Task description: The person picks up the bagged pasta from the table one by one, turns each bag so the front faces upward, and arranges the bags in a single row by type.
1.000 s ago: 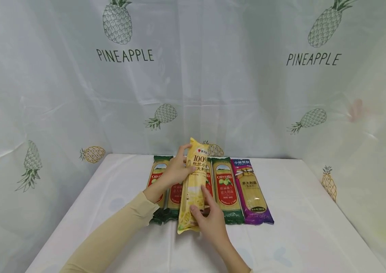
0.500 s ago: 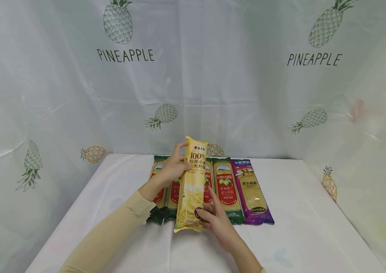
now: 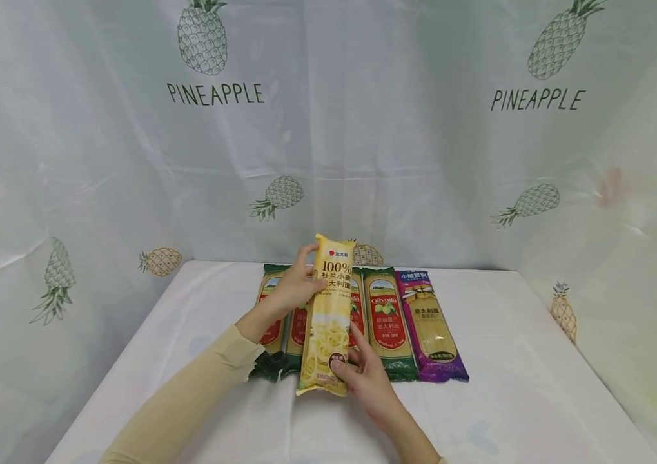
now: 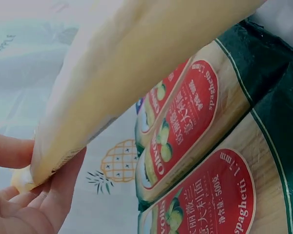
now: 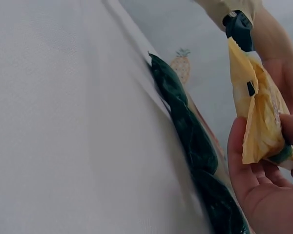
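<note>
A yellow pasta package (image 3: pixel 331 316) is held lengthwise above a row of packs, its printed front facing the head camera. My left hand (image 3: pixel 296 283) grips its upper left edge; in the left wrist view, thumb and fingers of the left hand (image 4: pixel 34 195) pinch that end from both sides. Lower down on the right edge, my right hand (image 3: pixel 369 380) grips the package, thumb on the front. The right wrist view has its crimped yellow end (image 5: pixel 254 112) between the thumb and fingers of the right hand (image 5: pixel 268 195). Part of the green spaghetti packs behind is hidden.
Several green Olivoilà spaghetti packs (image 3: pixel 387 316) lie side by side on the white-covered table (image 3: pixel 525 386). A purple pasta pack (image 3: pixel 429 325) ends the row at the right. Behind the table hangs a pineapple-print curtain (image 3: pixel 386 142).
The yellow package has shifted slightly left and turned its front more toward the head camera. My right hand has moved a little right along its lower edge. The packs on the table stay put.
</note>
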A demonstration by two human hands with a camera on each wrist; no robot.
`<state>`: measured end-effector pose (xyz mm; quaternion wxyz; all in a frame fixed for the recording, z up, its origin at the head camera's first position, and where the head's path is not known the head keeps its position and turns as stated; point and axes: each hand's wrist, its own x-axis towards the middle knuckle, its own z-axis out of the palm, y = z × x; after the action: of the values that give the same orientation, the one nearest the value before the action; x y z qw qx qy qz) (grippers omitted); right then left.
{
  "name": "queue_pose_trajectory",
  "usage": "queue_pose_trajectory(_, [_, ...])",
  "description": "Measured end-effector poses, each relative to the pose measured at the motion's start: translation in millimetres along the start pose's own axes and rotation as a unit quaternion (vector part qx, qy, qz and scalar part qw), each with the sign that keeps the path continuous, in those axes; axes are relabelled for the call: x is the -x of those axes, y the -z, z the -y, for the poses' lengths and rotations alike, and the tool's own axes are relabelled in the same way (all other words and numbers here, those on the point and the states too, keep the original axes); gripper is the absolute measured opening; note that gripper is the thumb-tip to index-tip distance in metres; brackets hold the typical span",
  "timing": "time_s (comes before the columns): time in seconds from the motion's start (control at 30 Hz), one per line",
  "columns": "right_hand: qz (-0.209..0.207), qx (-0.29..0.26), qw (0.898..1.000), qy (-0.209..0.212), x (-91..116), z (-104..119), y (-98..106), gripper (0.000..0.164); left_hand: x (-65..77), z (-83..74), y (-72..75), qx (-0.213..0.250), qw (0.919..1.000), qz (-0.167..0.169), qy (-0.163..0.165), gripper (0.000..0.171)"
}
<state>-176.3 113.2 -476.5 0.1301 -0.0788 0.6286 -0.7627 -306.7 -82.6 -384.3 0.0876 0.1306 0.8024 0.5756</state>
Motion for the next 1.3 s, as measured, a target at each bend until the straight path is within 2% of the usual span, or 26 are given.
queue_pose_trajectory(0.17, [-0.021, 0.024, 0.999, 0.022, -1, -1, -4, 0.093, -0.1, 1.9, 0.0, -0.082, 0.9961, -0.023, -0.022, 0.083])
queue_pose_trajectory(0.3, [-0.034, 0.042, 0.998, 0.029, -2, -1, -7, 0.091, -0.7, 4.5, 0.9, -0.157, 0.9855, -0.048, -0.043, 0.083])
queue_pose_trajectory(0.4, [-0.041, 0.043, 0.998, 0.035, -2, 0, -11, 0.09, -2.2, 7.7, 1.7, -0.176, 0.9814, -0.065, -0.041, 0.082])
queue_pose_trajectory(0.47, [-0.049, 0.052, 0.997, 0.043, -2, 2, -14, 0.09, -3.3, 10.4, 2.5, -0.163, 0.9832, -0.075, -0.03, 0.081])
queue_pose_trajectory(0.57, [-0.067, 0.077, 0.993, 0.054, -4, 4, -20, 0.089, -5.0, 14.6, 4.4, -0.113, 0.9902, -0.081, -0.011, 0.077])
queue_pose_trajectory(0.7, [-0.09, 0.098, 0.989, 0.063, -6, 4, -27, 0.088, -5.5, 17.2, 8.9, -0.051, 0.9967, -0.063, 0.007, 0.076])
queue_pose_trajectory(0.87, [-0.102, 0.105, 0.987, 0.061, -9, 5, -35, 0.088, -2.7, 18.1, 17.6, -0.011, 0.9984, -0.049, 0.024, 0.077])
queue_pose_trajectory(1.1, [-0.062, 0.133, 0.988, 0.053, -11, 8, -43, 0.086, 7.8, 15.7, 36.3, 0.016, 0.9972, -0.068, 0.025, 0.073])
queue_pose_trajectory(1.3, [-0.015, 0.12, 0.992, 0.025, -15, 13, -54, 0.089, 8.4, 23.8, 63.2, 0.023, 0.9967, -0.071, 0.032, 0.073])
